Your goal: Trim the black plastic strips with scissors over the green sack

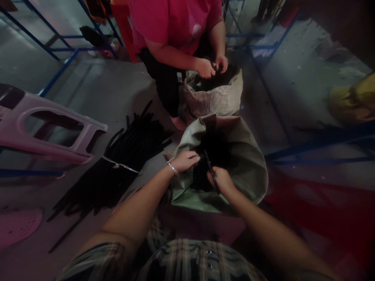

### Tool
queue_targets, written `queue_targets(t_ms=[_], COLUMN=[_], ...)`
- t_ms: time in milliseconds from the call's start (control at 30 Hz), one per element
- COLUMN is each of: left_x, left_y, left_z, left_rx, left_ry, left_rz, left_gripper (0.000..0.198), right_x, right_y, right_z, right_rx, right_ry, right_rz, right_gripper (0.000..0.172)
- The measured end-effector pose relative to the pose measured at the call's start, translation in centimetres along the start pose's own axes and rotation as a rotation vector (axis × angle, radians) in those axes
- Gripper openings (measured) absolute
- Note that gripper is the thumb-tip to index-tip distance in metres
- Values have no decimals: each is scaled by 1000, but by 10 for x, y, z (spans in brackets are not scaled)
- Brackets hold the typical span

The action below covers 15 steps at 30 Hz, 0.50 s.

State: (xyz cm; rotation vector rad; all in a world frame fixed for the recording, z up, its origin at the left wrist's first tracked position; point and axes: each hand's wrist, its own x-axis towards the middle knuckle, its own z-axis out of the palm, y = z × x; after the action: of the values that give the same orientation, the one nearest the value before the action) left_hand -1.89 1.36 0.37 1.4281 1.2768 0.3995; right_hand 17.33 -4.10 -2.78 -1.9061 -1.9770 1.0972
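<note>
The right hand (223, 180) is wrapped around a pair of dark scissors (215, 180), over the mouth of a big green-grey sack (257, 171). The left hand (186, 160) is over the left side of the same sack, with its thumb and fingers close together. It is too dark to tell if they pinch something. A shiny bracelet (172, 168) is on the left wrist.

The scissors lie just to the right of the left fingertips. Their long way runs away from the body and leans a little to the left, so the far tip is near the left fingers and the handle end is by the right hand. The left fingers point across to the right, toward the blades. Black stuff (200, 181) sits in the sack, under and between the two hands, but its shape is hard to see.

On the floor to the left is a bundle of long black strips (140, 144), tied with a pale band (123, 166). It slants from near left to far right, and the left hand is closer to it. Across from the sack, a co-worker in a pink shirt (175, 23) has both hands over another sack (216, 102).
</note>
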Motion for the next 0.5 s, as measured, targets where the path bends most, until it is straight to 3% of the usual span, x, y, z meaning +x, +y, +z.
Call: queue_targets(t_ms=[233,500], left_x=[0,2], left_y=[4,4], left_z=[2,12], left_rx=[-157,-141], left_ry=[87,28], left_rz=[-20,-35], left_gripper=[22,23], right_x=[-2,-6], right_y=[0,-10], right_z=[-2,-7], right_rx=[-77,-184], right_ry=[-39,-143], right_rz=[-33,-69], right_gripper=[20,21])
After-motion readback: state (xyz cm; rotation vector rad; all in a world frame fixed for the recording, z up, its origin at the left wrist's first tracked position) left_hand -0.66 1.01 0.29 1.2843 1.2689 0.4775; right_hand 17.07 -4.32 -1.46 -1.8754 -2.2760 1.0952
